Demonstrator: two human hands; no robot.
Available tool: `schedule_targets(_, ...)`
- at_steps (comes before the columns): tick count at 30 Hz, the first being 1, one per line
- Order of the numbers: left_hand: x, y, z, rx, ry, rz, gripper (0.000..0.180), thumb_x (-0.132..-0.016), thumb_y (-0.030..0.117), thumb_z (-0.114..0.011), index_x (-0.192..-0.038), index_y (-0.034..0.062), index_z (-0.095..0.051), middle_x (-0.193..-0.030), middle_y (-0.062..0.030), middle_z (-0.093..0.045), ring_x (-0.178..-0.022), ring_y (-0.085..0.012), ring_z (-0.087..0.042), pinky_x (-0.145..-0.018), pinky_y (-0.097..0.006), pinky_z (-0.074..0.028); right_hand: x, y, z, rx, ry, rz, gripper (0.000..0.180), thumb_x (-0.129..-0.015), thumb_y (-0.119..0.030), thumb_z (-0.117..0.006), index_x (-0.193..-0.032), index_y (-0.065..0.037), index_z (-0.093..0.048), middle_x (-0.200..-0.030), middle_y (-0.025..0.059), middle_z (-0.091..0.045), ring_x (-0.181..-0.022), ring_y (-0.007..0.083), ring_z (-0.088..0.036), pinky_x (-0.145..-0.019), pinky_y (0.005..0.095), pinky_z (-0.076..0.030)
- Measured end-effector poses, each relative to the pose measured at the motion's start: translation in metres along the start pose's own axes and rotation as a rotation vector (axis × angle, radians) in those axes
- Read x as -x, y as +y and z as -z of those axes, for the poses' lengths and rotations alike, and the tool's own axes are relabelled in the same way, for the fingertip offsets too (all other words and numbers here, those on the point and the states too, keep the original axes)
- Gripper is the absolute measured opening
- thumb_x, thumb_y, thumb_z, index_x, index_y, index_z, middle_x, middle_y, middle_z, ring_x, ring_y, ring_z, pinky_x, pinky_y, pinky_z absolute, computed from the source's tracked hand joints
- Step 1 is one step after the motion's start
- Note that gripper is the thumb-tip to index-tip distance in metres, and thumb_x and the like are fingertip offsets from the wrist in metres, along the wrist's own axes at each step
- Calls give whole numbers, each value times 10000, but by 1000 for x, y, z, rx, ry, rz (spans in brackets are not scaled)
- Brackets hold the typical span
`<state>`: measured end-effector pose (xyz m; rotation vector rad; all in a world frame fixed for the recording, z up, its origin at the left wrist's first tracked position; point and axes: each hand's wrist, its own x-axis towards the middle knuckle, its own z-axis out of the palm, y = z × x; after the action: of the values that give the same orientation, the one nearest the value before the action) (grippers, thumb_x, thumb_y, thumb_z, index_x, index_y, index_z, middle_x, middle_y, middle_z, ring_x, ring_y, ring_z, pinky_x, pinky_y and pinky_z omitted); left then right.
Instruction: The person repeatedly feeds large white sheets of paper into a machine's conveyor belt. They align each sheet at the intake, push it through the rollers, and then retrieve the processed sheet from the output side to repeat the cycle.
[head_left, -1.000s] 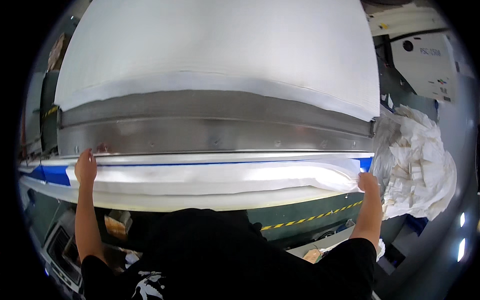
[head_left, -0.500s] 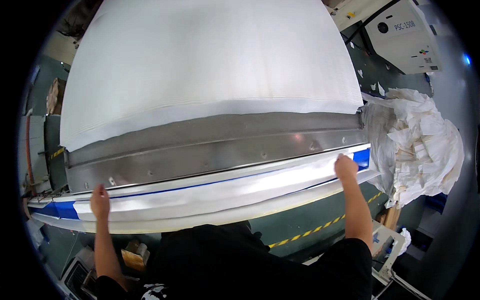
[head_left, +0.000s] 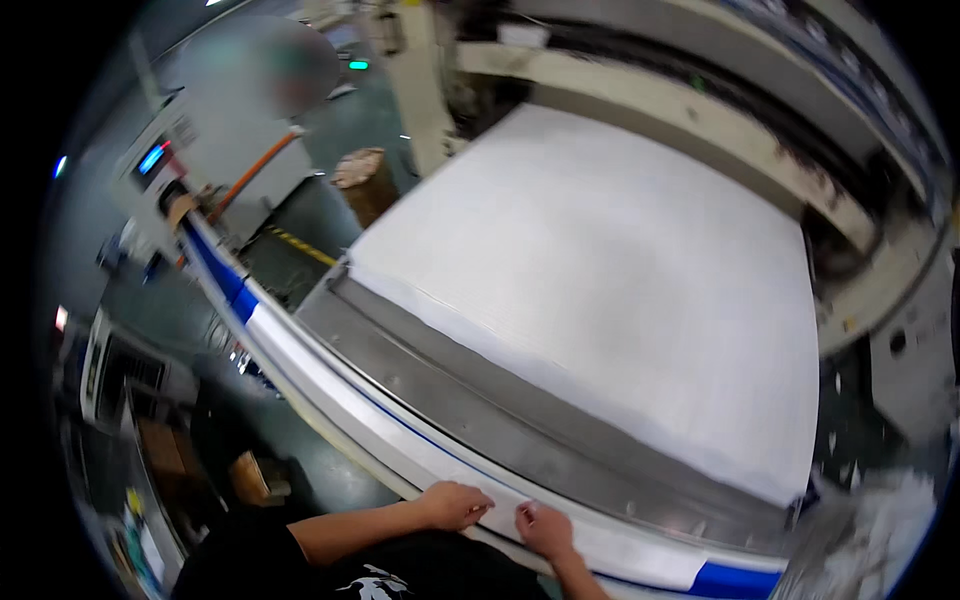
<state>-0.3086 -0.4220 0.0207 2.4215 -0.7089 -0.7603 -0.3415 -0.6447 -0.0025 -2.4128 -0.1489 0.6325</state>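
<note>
Resting side by side, left hand point(head_left: 455, 503) and right hand point(head_left: 545, 529) press the white sheet edge point(head_left: 400, 440).

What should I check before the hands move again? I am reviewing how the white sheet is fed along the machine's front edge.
1. Left hand on the white cloth strip at the front rail: ok, it rests flat on it.
2. Right hand on the same strip: ok, close beside the left.
3. Grip closed on the cloth: cannot tell, fingers look flat rather than pinched.
4. Large white sheet lying smooth on the feed bed: ok, no folds visible.
5. Metal band between strip and sheet unobstructed: ok.
6. Strip's far right end at the blue section: cannot tell, blurred.
</note>
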Motion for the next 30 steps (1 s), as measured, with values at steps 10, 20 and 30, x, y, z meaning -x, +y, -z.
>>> schedule_targets(10, 44, -8, -2, 53, 49, 63, 308, -866, 287, -467, -1108, 164, -613, -1036, -106, -643, -934, -311, -615, -796, -429, -490, 0, -35, -33, 192, -194, 296, 255, -797, -346, -548, -940, -164, -655, -864, 113, -662, -816, 332, -633, -692, 444, -496)
schedule_targets(20, 95, -59, 2, 122, 163, -212, 283, -877, 215, -514, -1119, 104, -607, -1025, -135, -625, -948, -323, -590, -820, -407, -472, -11, -100, -52, 149, 29, 390, 171, -830, -263, -561, -785, -108, -616, -725, 143, -593, -705, 338, -591, -635, 442, -459)
schedule_targets(30, 166, -123, 1, 143, -30, 114, 357, -878, 305, -464, -1153, 114, -587, -1088, -155, -616, -1027, -317, -575, -841, -405, -469, -46, -169, -100, 205, -52, 372, 175, -825, -273, -561, -805, -108, -617, -750, 145, -594, -727, 339, -590, -650, 440, -458)
